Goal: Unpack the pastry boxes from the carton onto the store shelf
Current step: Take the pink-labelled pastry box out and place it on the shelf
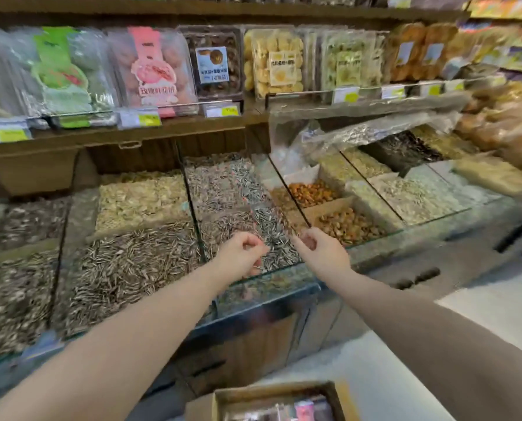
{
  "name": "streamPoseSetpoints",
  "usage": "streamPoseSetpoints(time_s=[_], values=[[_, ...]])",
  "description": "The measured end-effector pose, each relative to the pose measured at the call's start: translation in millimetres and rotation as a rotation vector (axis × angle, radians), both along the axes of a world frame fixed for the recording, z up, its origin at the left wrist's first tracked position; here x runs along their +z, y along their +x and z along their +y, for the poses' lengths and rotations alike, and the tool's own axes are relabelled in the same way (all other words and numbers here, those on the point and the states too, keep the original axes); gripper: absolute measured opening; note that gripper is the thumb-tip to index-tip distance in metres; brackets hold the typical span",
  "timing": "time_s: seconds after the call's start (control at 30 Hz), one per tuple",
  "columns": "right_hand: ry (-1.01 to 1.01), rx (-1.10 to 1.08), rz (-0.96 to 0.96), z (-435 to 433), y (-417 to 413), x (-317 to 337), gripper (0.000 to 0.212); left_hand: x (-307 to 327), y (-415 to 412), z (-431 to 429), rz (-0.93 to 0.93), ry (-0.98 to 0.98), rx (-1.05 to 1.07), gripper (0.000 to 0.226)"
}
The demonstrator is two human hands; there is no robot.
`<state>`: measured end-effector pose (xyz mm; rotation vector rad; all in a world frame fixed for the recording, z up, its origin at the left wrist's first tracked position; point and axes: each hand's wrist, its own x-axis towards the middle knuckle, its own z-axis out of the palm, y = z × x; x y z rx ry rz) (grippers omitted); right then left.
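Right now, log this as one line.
left grip: empty, curled | right grip: empty, curled | both over sunflower seeds | carton: holds boxes

Clear plastic pastry boxes (212, 63) stand upright in a row along the wooden store shelf (192, 130), their green, pink, blue and yellow labels facing out. Low down, the brown carton (268, 388) sits open with more packs inside.
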<state>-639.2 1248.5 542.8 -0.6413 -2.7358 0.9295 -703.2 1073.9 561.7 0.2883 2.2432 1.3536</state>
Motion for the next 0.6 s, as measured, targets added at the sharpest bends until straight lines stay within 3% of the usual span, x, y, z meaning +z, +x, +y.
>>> streamPoseSetpoints(time_s=[0.37,0.5,0.6], values=[[-0.307,-0.091,-0.335,10,129,-177,0.035,-161,107,-9,-0.303,-0.112,-0.061,0.012],[-0.525,-0.319,-0.332,5,168,-267,0.018,-249,139,-4,-0.433,-0.125,0.014,0.011],[-0.649,-0.441,-0.38,17,198,-369,0.023,-331,164,9,-0.489,-0.172,0.043,0.01]])
